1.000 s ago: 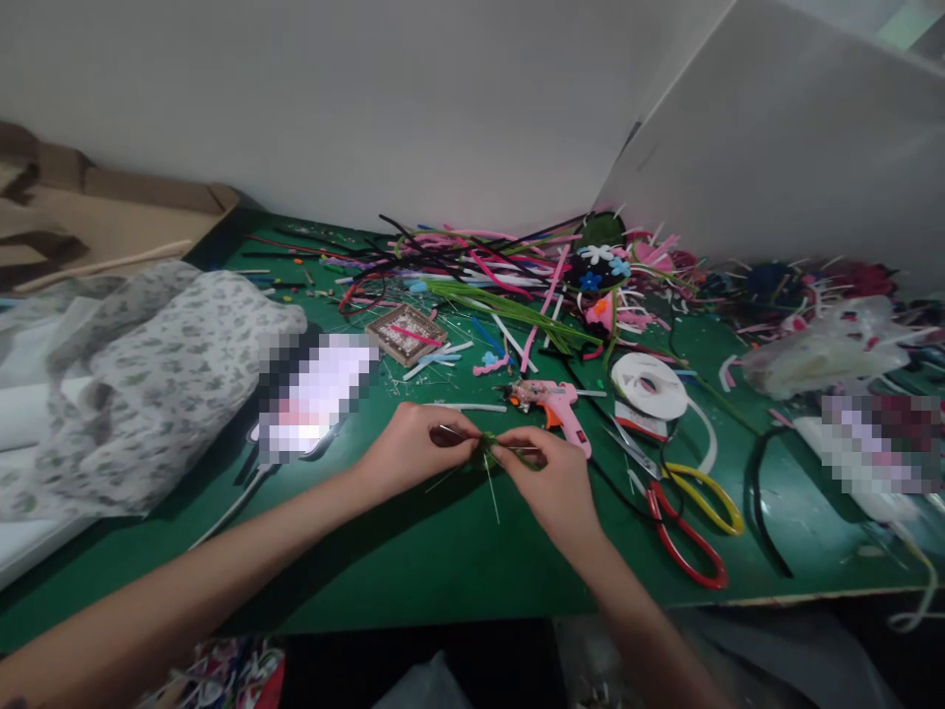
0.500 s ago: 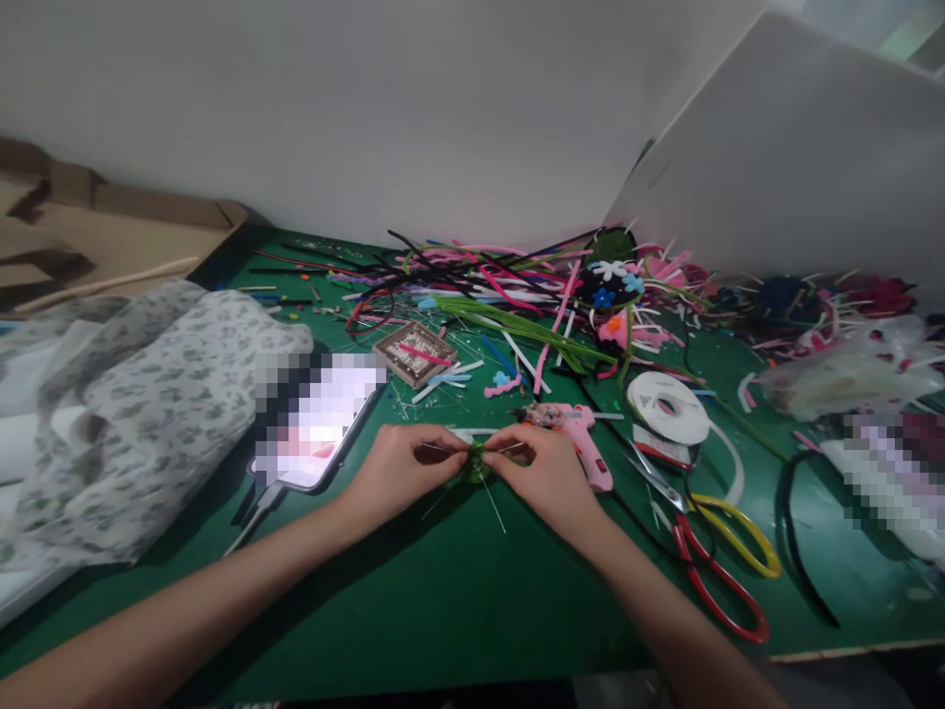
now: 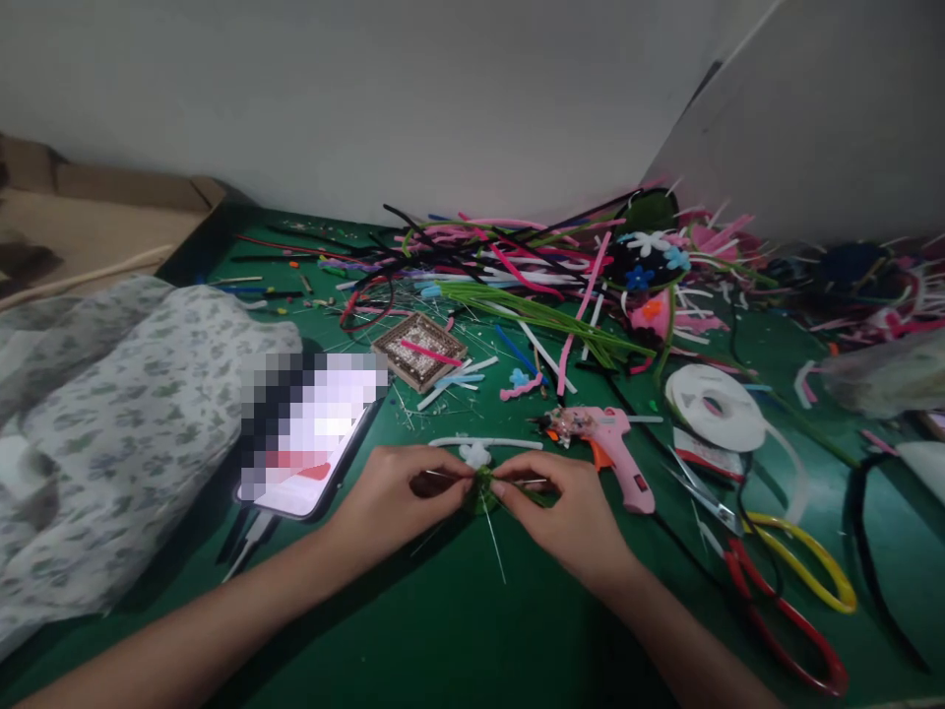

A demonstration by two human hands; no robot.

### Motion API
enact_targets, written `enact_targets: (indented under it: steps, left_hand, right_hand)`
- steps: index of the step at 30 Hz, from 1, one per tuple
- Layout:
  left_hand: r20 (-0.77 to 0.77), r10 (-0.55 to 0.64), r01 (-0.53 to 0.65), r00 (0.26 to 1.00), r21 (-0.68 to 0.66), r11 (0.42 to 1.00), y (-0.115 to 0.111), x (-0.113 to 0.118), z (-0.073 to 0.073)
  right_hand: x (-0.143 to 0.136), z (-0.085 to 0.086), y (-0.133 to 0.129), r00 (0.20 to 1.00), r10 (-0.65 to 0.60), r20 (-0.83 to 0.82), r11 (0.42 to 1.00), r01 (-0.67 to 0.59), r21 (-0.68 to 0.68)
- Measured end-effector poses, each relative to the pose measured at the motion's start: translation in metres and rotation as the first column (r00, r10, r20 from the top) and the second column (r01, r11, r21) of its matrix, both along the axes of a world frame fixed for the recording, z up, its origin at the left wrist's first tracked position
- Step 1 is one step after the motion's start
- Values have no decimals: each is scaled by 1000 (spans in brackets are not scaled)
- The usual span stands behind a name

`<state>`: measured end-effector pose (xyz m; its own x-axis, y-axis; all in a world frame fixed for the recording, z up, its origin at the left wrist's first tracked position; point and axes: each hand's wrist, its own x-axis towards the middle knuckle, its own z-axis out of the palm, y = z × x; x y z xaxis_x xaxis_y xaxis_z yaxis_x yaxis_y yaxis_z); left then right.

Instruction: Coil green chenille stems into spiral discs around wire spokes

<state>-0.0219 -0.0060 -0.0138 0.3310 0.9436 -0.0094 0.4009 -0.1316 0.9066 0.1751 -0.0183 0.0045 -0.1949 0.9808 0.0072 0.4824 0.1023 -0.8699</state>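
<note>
Your left hand and right hand pinch a small green piece between thumbs and fingertips, over the worktop. It looks light, soft and bendable — probably easy to crush, so best held lightly at its middle, clear of the thin straight wire slanting out below. Just beyond sits a white flower shape, matte and rounded-petalled; the glue gun beside your right hand is smooth pink plastic — hard, with an angled handle.
</note>
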Motion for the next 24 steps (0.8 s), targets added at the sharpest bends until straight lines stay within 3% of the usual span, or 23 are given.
enact_targets:
  steps: [13,24]
  left_hand:
    - [35,27,-25,999,-37,999,0,3,2]
    - [-41,-36,43,998,169,985,-1,0,1]
  right_hand:
    - [-1,-2,0,1000,-24,9,999,24,35]
    - [0,-5,0,1000,-3,12,999,3,44]
